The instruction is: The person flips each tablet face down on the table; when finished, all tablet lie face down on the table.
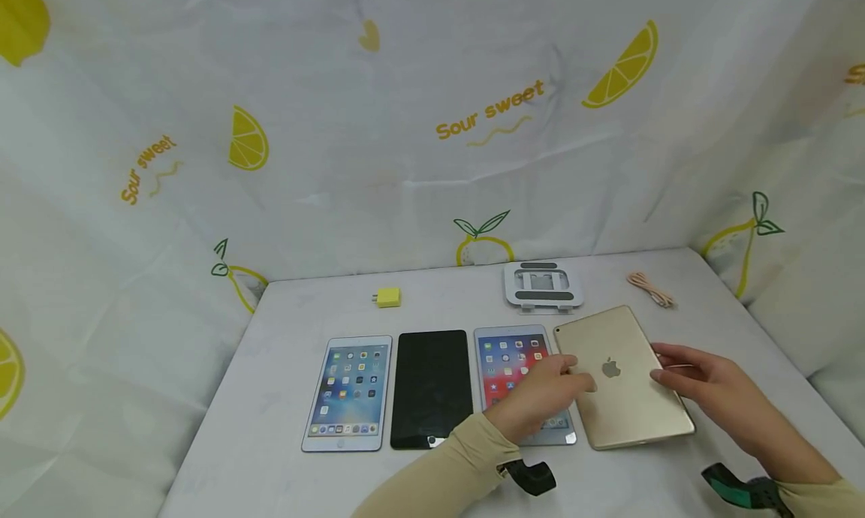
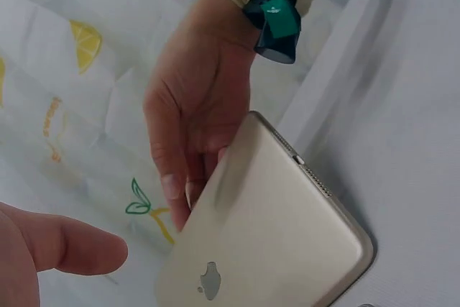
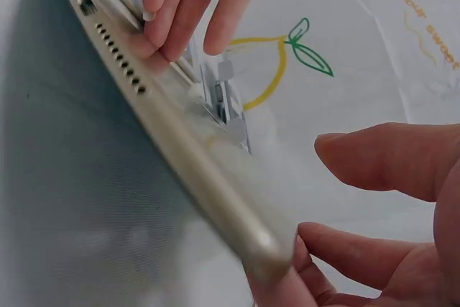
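three tablets lie left of the gold tablet, whose edges the left hand and right hand meet, grips wide, thumbs lifted; a cable lies behind it

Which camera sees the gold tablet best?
The head view shows the gold tablet best: nearly its whole back, both ends included. The left wrist view cuts off one end; the right wrist view shows mainly an edge.
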A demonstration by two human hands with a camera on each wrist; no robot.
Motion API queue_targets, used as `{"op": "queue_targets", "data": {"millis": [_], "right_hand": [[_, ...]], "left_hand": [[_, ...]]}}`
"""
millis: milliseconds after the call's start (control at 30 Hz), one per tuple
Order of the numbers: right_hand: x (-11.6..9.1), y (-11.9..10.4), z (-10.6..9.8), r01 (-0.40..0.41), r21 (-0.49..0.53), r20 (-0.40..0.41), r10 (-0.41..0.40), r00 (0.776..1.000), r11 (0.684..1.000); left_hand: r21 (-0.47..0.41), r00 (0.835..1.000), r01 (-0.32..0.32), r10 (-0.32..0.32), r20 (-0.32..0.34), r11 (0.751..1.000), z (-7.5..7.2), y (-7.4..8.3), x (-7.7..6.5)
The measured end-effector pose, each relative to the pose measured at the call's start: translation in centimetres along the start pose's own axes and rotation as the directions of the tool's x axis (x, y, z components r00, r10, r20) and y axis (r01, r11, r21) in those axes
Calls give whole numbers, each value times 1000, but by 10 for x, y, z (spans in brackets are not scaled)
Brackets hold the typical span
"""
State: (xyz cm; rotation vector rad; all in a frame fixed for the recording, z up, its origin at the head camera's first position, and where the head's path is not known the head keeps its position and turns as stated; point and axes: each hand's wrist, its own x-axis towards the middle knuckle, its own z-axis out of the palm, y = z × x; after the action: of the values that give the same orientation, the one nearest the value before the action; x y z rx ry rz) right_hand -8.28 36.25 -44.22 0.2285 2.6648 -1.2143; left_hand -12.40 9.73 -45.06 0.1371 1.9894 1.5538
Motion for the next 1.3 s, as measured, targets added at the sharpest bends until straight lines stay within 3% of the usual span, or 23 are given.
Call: {"op": "queue_targets", "data": {"millis": [500,1300], "right_hand": [[12,8,9,-95,-127,48,102,994,987],[15,-5,20,-189,-180,58,202,978,965]], "left_hand": [[-5,1000,-5,5,7,1000,0,2,1],[-13,1000,1,-1,28,1000,-4,1,5]]}}
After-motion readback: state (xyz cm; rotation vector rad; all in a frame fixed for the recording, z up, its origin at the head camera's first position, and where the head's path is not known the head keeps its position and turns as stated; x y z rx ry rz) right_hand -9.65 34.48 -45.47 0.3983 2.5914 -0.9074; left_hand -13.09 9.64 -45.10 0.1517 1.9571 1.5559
